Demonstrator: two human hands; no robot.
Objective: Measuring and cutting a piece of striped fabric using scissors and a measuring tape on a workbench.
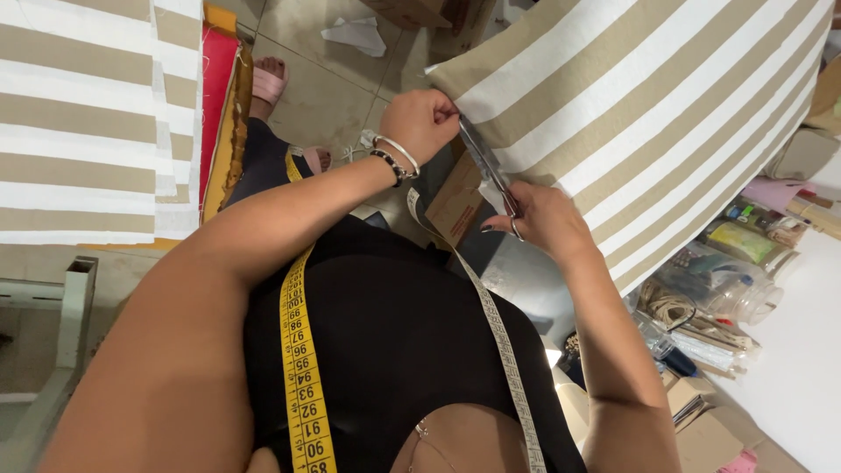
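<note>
Striped fabric: a beige-and-white striped cloth (648,114) fills the head view from 12 to 3 o'clock, its near edge running down from the left hand to the right hand.
Left hand: the left hand (420,123) sits just above centre at about 12 o'clock, fingers curled tight and pinching the corner of the cloth edge; bracelets circle its wrist.
Right hand: the right hand (543,223) lies just right of centre at about 2 o'clock, fingers closed through the handles of a pair of scissors (489,171).
Scissors: the blades point up toward the left hand and lie along the cloth edge, between the two hands; how far the blades are parted I cannot tell.
Tape measure: a yellow tape measure (302,368) hangs round the neck over a black top, its pale reverse side trailing toward 5 o'clock.
Surroundings: a second striped piece (83,123) lies at 10 o'clock; a clear plastic jar (731,285) and small clutter sit at 4 o'clock beside a white table (806,368); a cardboard box (455,201) shows under the hands.
</note>
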